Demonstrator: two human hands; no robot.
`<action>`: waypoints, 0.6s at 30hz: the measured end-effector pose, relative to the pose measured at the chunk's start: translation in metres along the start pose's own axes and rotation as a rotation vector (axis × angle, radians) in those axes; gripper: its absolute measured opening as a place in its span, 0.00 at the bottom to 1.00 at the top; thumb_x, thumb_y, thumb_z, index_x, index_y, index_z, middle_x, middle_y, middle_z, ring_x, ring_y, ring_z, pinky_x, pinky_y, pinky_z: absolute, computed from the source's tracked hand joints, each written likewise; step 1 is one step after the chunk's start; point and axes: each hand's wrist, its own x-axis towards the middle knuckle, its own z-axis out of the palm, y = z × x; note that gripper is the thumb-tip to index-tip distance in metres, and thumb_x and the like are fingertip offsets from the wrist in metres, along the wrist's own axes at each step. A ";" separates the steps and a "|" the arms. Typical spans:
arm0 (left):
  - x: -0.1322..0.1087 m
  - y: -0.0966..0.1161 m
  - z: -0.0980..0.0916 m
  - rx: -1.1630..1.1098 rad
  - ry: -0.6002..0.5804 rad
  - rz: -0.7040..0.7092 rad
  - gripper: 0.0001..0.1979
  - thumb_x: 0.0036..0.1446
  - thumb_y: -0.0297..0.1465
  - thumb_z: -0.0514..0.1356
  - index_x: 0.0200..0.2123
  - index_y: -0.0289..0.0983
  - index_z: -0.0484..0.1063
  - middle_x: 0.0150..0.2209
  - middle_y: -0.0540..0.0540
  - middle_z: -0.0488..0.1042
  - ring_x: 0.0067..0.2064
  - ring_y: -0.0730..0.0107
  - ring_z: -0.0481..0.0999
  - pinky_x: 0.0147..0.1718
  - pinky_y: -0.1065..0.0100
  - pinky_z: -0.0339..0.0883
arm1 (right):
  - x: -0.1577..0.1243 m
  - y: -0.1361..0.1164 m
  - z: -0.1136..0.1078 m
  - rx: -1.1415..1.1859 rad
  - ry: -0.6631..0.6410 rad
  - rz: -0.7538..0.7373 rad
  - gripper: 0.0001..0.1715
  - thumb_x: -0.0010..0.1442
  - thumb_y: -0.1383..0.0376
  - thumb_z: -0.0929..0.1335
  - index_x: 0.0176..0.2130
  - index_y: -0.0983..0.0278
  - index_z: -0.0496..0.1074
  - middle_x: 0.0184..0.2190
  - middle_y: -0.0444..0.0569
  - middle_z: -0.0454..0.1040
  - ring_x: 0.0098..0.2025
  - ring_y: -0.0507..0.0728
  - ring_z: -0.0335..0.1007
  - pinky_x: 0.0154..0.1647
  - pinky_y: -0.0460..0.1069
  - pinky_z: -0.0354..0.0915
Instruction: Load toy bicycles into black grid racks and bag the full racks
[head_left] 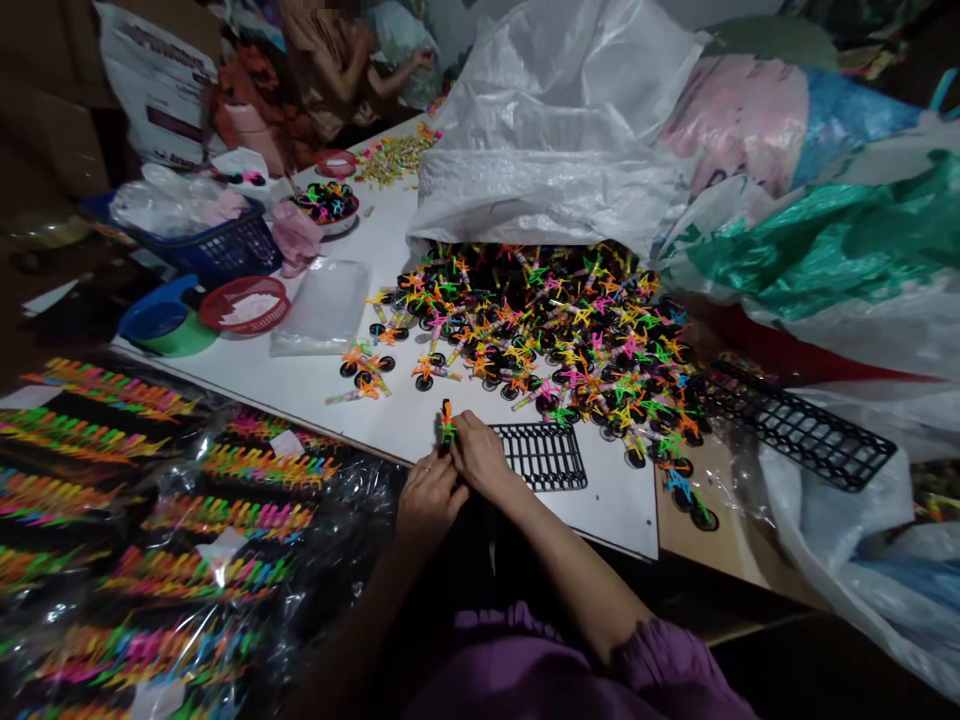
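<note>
Between my fingertips stands a miniature plastic toy bicycle (448,422) with an orange and green frame. My left hand (431,495) and my right hand (480,455) both grip it, just above the white table (360,400). A large heap of similar neon toy bicycles (540,330) with black wheels spreads across the table ahead of my hands. Next to my right hand lies a black plastic grid rack (540,456). A second black rack (799,425) rests farther right, beyond the heap.
Clear plastic bags (150,530) packed with rows of colourful toys lie to the left. White woven sacks (547,130) bulge behind the heap. A blue basket (210,240), a red basket (244,303) and a bowl of toys (325,205) stand at the far left. A seated person (337,70) is at the back.
</note>
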 end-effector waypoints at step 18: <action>0.059 0.026 -0.044 -0.191 0.099 -0.351 0.22 0.57 0.31 0.49 0.54 0.28 0.62 0.52 0.35 0.69 0.53 0.59 0.69 0.52 0.60 0.62 | -0.002 -0.004 -0.004 0.008 -0.032 -0.032 0.11 0.62 0.68 0.57 0.41 0.65 0.65 0.37 0.51 0.67 0.37 0.54 0.65 0.37 0.46 0.61</action>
